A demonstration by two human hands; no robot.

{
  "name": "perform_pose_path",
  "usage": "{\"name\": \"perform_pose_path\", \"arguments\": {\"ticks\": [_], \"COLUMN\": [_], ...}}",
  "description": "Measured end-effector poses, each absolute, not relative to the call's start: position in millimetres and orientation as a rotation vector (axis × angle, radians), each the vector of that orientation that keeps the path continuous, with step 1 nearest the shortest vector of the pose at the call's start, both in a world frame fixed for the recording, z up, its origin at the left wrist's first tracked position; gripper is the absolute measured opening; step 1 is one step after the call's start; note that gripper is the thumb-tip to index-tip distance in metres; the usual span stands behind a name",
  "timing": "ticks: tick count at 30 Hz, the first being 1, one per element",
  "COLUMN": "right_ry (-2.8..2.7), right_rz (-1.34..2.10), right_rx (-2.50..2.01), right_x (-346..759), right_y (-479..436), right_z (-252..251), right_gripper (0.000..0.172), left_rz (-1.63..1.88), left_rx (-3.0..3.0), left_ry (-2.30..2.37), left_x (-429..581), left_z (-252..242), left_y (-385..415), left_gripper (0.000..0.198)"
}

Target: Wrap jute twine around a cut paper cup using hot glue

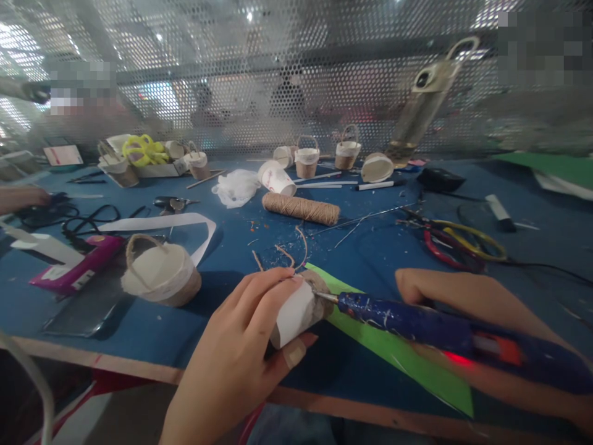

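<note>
Two bare hands work at one small cup (294, 315), held tilted on its side over the near part of the blue counter (370, 250), white at its lower-left end and bound with brown twine at its upper-right end. The left hand (252, 327) is clamped on the cup, fingers across the top and thumb beneath; the right hand (456, 296) is closed around one blue glue gun (407, 321), whose body hides most of the fingers. Key relation: the cup's long axis slants from lower left to upper right, and the gun points in from the right, its metal nozzle (327, 298) at the twine-bound end; whether the tip touches or sits just off the surface cannot be told. The left hand is the nearer, in contact with the cup; the right lies to the right, with the gun's front part between. Counts: one green strip (407, 368) beneath the gun; one roll of twine (301, 209) beyond the cup, lying nearly crosswise; three loose twine ends (304, 244) just past the left fingers; at least five handled baskets, one large at left (178, 287) and four smaller along the back (306, 168); one printed paper cup (278, 179), overturned; one co-worker's hand (23, 199) at the left edge.
</note>
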State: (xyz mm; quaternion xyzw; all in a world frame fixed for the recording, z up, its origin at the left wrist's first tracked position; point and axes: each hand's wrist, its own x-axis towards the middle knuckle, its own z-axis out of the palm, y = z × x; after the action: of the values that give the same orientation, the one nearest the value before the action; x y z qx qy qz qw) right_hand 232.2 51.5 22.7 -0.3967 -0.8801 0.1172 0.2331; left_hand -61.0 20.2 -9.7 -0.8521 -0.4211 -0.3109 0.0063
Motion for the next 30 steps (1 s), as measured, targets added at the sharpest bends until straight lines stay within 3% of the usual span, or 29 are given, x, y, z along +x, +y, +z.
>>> {"name": "perform_pose_path", "arguments": {"ticks": [19,30], "right_ry": [-2.375,-2.401], "right_rz": [0.335,0.408], "right_rx": [-1.160,-1.152], "right_x": [224.7,228.6], "right_y": [48.4,51.4], "right_z": [22.8,19.5], "right_gripper": [0.014,0.017], "left_rz": [-0.961,-0.939], "left_rx": [-2.657,-2.667], "left_ry": [-1.340,-1.370], "left_x": [-60.5,-61.6], "left_z": [-10.4,-9.0], "left_y": [18.9,18.3], "left_gripper": [0.045,0.045]}}
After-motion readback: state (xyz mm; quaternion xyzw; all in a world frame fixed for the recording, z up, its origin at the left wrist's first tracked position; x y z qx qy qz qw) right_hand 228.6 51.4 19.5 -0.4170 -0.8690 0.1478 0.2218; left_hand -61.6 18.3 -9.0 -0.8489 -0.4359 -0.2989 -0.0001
